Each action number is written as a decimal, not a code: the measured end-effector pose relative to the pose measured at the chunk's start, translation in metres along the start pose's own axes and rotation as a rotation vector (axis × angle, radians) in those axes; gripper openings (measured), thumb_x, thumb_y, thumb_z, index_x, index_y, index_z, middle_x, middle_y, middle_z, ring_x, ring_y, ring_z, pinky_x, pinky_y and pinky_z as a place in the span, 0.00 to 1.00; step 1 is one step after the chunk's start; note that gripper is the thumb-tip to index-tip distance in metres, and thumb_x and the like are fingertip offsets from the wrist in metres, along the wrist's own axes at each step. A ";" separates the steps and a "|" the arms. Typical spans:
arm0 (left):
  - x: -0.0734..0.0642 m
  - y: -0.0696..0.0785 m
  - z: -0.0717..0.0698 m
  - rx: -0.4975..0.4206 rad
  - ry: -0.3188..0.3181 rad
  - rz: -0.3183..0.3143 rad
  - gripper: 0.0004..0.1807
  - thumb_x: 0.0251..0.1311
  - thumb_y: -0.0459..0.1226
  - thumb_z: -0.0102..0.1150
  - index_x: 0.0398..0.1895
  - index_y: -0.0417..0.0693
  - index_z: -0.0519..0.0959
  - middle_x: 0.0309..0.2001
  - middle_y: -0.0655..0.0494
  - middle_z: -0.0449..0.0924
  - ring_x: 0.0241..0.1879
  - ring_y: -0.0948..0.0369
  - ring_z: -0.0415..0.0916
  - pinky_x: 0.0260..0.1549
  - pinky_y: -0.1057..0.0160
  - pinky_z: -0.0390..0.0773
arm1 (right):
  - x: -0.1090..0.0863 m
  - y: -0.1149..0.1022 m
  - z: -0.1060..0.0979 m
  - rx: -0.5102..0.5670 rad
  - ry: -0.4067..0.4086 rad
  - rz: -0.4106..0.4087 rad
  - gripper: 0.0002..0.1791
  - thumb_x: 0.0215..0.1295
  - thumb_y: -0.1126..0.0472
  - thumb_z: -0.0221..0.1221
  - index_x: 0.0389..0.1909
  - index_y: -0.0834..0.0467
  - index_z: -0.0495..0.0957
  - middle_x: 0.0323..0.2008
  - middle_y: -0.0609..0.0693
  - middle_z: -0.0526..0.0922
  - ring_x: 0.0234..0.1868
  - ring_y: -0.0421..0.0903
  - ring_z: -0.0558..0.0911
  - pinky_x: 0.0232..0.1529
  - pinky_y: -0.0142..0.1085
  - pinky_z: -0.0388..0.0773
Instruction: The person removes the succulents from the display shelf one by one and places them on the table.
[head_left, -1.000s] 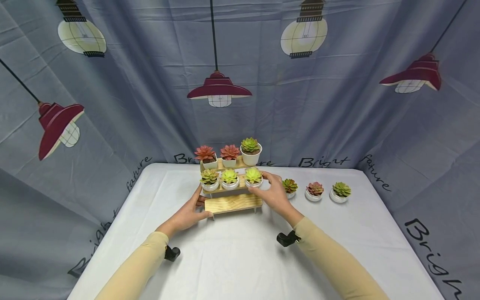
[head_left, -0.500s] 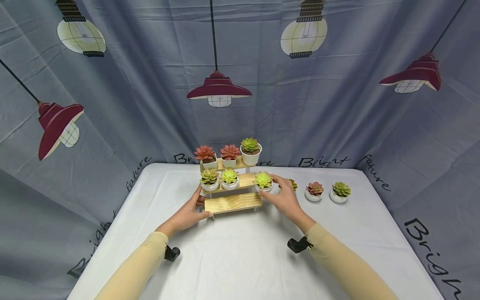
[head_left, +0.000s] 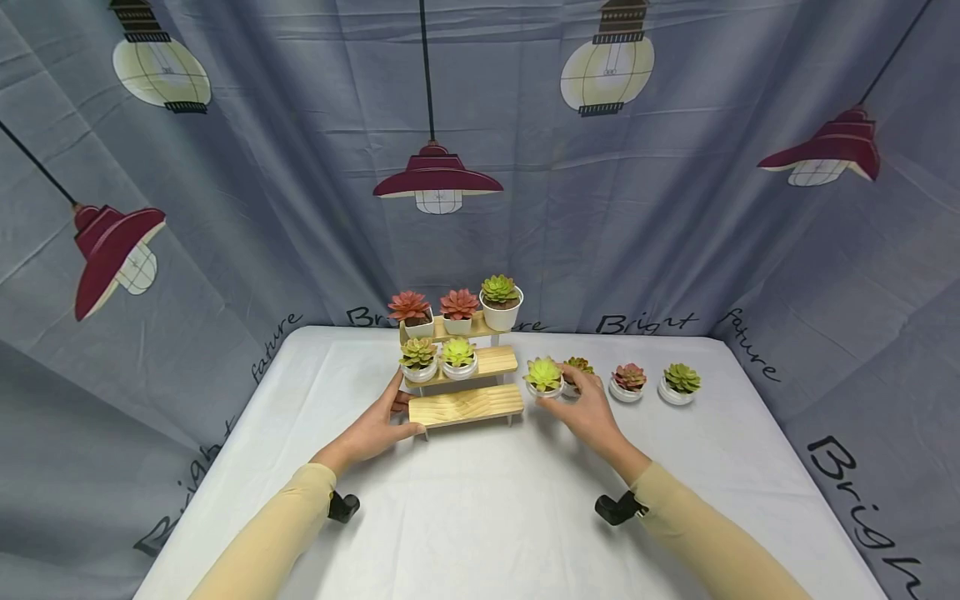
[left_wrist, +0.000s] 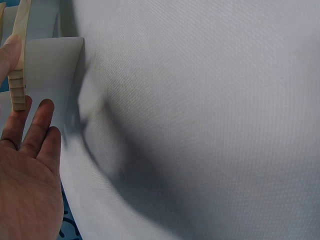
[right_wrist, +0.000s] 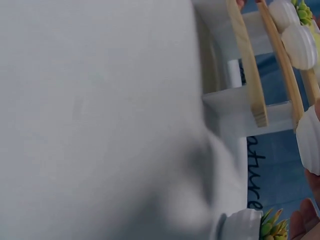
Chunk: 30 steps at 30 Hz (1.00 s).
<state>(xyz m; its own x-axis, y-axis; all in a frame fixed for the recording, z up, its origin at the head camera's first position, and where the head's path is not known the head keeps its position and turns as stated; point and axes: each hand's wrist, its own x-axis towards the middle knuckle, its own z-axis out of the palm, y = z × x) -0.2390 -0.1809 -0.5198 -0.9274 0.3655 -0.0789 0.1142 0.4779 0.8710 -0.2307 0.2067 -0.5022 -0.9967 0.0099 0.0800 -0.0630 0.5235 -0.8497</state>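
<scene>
In the head view my right hand (head_left: 588,412) pinches a small white pot with a yellow-green succulent (head_left: 543,375), held just right of the three-tier wooden plant stand (head_left: 465,404). The held pot (right_wrist: 309,142) shows at the right edge of the right wrist view. My left hand (head_left: 377,425) holds the stand's left end. In the left wrist view the thumb (left_wrist: 10,55) lies against a board and the other fingers extend past its end. Two potted succulents stand on the middle tier; two red succulents (head_left: 409,308) and a green one (head_left: 500,298) stand on the top tier.
Right of the stand, a reddish-green succulent (head_left: 578,367) partly hidden by my right hand, a pink one (head_left: 627,379) and a green one (head_left: 679,382) stand in a row on the white-covered table (head_left: 480,517). A grey-blue curtain (head_left: 300,167) surrounds the table's back and sides.
My right hand has lifted the yellow-green potted succulent off the right end of the middle tier and carried it rightward and slightly nearer. My left hand has stayed at the stand.
</scene>
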 end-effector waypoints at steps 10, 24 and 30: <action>0.001 -0.001 0.001 -0.018 0.000 0.024 0.63 0.63 0.43 0.72 0.84 0.54 0.31 0.63 0.43 0.68 0.63 0.48 0.69 0.67 0.43 0.65 | -0.013 0.017 -0.005 -0.027 -0.029 0.044 0.44 0.57 0.46 0.75 0.72 0.54 0.70 0.64 0.60 0.71 0.65 0.61 0.68 0.62 0.58 0.71; 0.000 0.002 0.003 -0.013 0.011 0.029 0.62 0.64 0.39 0.71 0.84 0.55 0.31 0.63 0.41 0.68 0.62 0.46 0.69 0.67 0.41 0.65 | -0.022 0.050 -0.018 -0.105 -0.052 0.087 0.49 0.56 0.44 0.74 0.74 0.61 0.66 0.66 0.65 0.71 0.68 0.63 0.64 0.67 0.63 0.63; 0.001 0.002 0.004 -0.027 0.008 0.007 0.61 0.65 0.34 0.69 0.83 0.48 0.29 0.65 0.35 0.65 0.64 0.40 0.66 0.67 0.37 0.61 | -0.025 0.060 -0.019 -0.134 -0.070 0.101 0.50 0.57 0.41 0.73 0.74 0.62 0.65 0.66 0.64 0.72 0.70 0.63 0.63 0.69 0.63 0.59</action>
<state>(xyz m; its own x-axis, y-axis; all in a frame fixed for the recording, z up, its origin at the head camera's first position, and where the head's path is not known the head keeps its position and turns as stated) -0.2378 -0.1762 -0.5204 -0.9296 0.3620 -0.0686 0.1114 0.4537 0.8841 -0.2086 0.2541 -0.5454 -0.9990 0.0108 -0.0427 0.0399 0.6320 -0.7740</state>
